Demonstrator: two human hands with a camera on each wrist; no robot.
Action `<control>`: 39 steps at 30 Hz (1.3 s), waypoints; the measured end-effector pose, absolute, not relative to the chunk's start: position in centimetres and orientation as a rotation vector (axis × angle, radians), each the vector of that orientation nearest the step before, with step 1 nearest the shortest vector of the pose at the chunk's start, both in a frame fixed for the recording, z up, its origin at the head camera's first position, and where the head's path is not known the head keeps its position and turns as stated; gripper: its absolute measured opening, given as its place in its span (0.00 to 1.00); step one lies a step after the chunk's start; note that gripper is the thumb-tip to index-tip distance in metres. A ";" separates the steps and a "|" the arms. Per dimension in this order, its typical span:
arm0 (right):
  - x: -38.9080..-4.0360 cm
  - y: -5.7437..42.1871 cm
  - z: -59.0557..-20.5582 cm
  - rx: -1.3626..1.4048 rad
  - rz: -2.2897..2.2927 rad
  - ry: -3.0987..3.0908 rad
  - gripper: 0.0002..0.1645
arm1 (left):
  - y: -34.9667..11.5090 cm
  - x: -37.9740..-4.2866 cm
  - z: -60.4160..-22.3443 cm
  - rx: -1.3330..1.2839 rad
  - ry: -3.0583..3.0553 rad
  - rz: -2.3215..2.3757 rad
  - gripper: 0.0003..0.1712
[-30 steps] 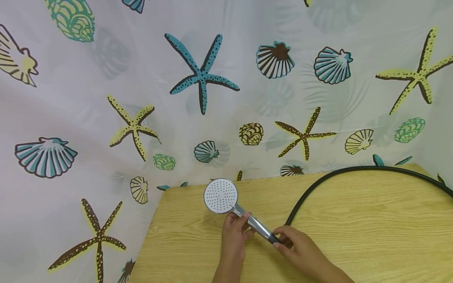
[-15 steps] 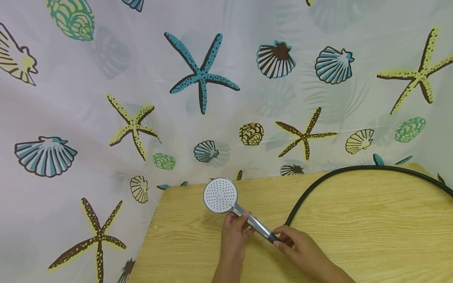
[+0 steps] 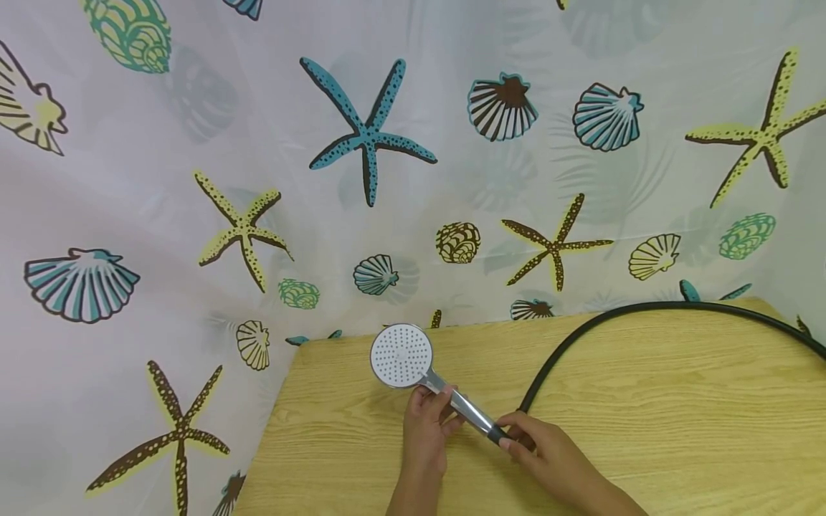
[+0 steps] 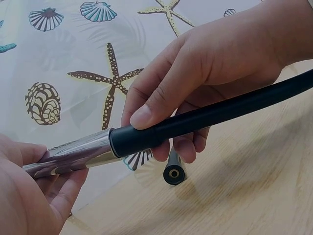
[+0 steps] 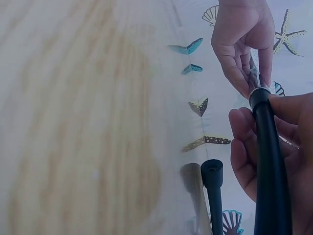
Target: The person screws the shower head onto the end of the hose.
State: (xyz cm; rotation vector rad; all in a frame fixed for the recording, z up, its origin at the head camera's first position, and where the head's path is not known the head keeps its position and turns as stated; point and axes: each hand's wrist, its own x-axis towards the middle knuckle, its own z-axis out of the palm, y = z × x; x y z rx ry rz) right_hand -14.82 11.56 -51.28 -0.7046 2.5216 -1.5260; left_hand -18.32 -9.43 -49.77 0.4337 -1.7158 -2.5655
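Observation:
A chrome shower head [image 3: 401, 356] with a white, nozzle-dotted face points up and left over the table in the head view. My left hand [image 3: 424, 430] holds it by its chrome handle [image 3: 474, 414], thumb on top. At the handle's lower end, my right hand [image 3: 558, 459] pinches the black fitting of a hose [image 4: 210, 117] between thumb and fingers. In the left wrist view, the fitting [image 4: 132, 141] meets the handle end and lines up with it. The right wrist view shows the hose running back past my right palm.
Behind my right hand a second black hose end [image 4: 174, 174] lies on the wood-grain table [image 3: 677, 401]. From there a length of black hose [image 3: 600, 315] arcs to the right edge. A white curtain [image 3: 419, 236] printed with shells and starfish hangs behind and to the left.

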 end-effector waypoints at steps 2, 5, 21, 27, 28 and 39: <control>-14.8 11.5 -51.3 -0.694 -1.528 2.516 0.18 | -9.5 -18.3 -49.8 0.430 -1.716 -2.564 0.18; -14.8 11.5 -51.3 -0.677 -1.538 2.495 0.18 | -9.5 -18.3 -50.0 0.429 -1.727 -2.561 0.19; -15.1 11.7 -51.2 -0.596 -1.670 2.327 0.18 | -9.4 -18.4 -49.7 0.416 -1.748 -2.571 0.21; -15.2 11.9 -51.1 -0.548 -1.721 2.250 0.19 | -9.3 -18.5 -49.7 0.380 -1.718 -2.590 0.21; -15.3 11.9 -51.1 -0.547 -1.727 2.239 0.20 | -9.3 -18.5 -49.8 0.371 -1.715 -2.593 0.21; -15.5 12.0 -51.1 -0.555 -1.724 2.253 0.21 | -9.3 -18.9 -50.1 0.335 -1.656 -2.636 0.23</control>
